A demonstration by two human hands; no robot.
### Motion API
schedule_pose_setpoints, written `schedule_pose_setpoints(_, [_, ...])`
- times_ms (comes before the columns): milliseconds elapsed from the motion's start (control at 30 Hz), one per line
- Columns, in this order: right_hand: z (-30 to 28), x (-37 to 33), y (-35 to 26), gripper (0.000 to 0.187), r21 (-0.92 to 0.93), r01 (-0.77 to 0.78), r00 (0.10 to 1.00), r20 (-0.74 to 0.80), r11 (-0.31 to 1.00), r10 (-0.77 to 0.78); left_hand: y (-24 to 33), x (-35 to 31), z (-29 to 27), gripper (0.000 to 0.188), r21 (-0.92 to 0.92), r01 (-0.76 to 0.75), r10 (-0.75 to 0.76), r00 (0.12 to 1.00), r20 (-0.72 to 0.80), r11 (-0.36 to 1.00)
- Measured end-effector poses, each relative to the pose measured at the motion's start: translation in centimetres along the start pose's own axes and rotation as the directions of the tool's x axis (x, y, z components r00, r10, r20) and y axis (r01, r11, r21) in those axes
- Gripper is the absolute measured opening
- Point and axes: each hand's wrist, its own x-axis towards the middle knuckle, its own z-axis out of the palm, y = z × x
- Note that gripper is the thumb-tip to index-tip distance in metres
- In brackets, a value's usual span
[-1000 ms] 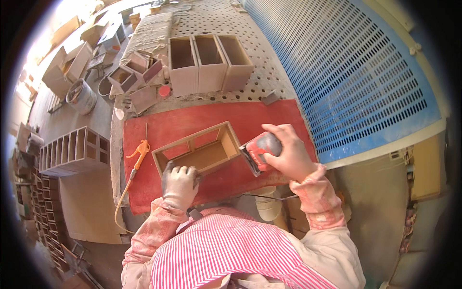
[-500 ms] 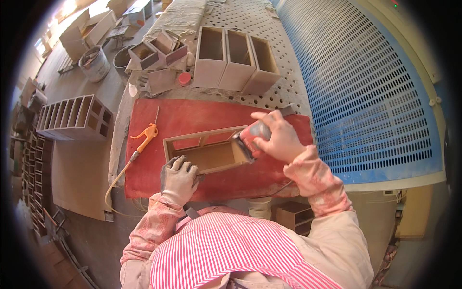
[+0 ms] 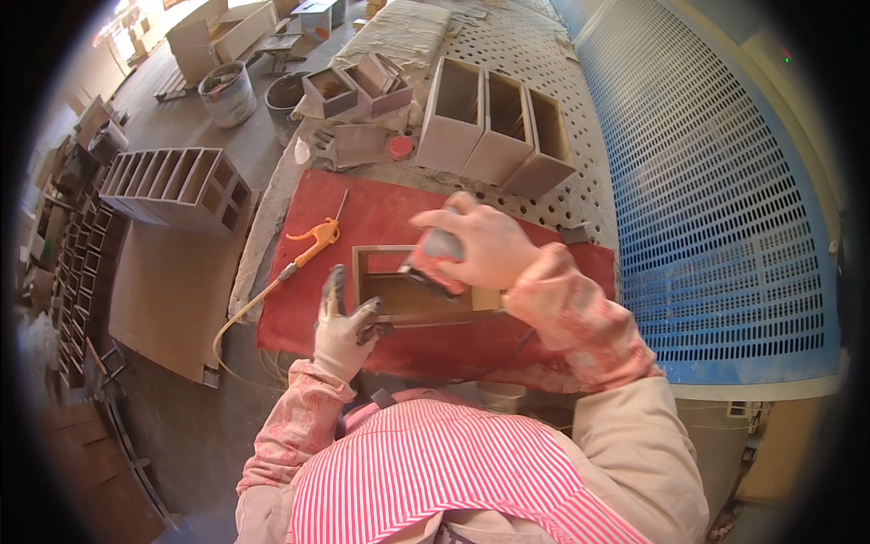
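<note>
My right hand (image 3: 489,243) grips a red and grey power sander (image 3: 431,263), held over the far and middle part of a small open wooden box (image 3: 360,272). The box lies on a red mat (image 3: 313,195), and the sander and hand hide part of its far rim. At the box's near left corner is my left hand (image 3: 343,337), in a pale glove with dark, dirty fingertips. Its fingers stretch upward beside the box's left end, with the thumb spread apart near the front edge. An orange air blow gun (image 3: 317,239) rests on the mat to the left.
Three tall open boxes (image 3: 489,122) stand on the perforated bench (image 3: 584,127) beyond the mat. Smaller boxes (image 3: 367,86) and a red round lid (image 3: 401,148) lie at its far left. A blue slotted panel (image 3: 707,208) borders the right. A multi-compartment unit (image 3: 177,195) stands at left.
The sander in my right hand has moved left along the box. My left fingers have straightened and spread from their curl over the box's corner. The whole view has shifted.
</note>
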Motion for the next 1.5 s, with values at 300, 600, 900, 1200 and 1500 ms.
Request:
schedule_pose_setpoints(300, [1.7,4.4,-2.8,0.065,-0.043,-0.084,0.996,-0.047,0.996,0.082,-2.2,-2.2,1.4,0.077,-0.241,0.087,-0.076,0.996,0.056,0.967])
schedule_pose_setpoints(600, [5.8,3.9,-13.2,0.047,-0.032,0.151,0.988,-0.024,0.988,-0.152,-5.0,-4.0,2.7,0.064,-0.413,0.633,-0.497,0.772,0.396,0.655])
schedule_pose_setpoints(900, [3.7,-6.2,-10.6,0.063,-0.026,-0.156,0.987,-0.052,0.987,0.155,-5.1,-2.8,2.0,0.107,-0.516,0.253,-0.191,0.966,0.172,0.818])
schedule_pose_setpoints(1200, [5.1,-4.7,-9.6,0.075,0.015,-0.411,0.903,-0.127,0.912,0.409,-2.9,-0.4,0.2,0.103,-0.155,-0.007,0.027,0.991,0.131,0.988])
schedule_pose_setpoints(1500, [4.8,-10.1,-8.8,0.071,0.049,-0.44,0.87,-0.225,0.897,0.439,-1.9,-0.1,0.0,0.102,-0.096,0.061,-0.043,0.983,0.181,0.994])
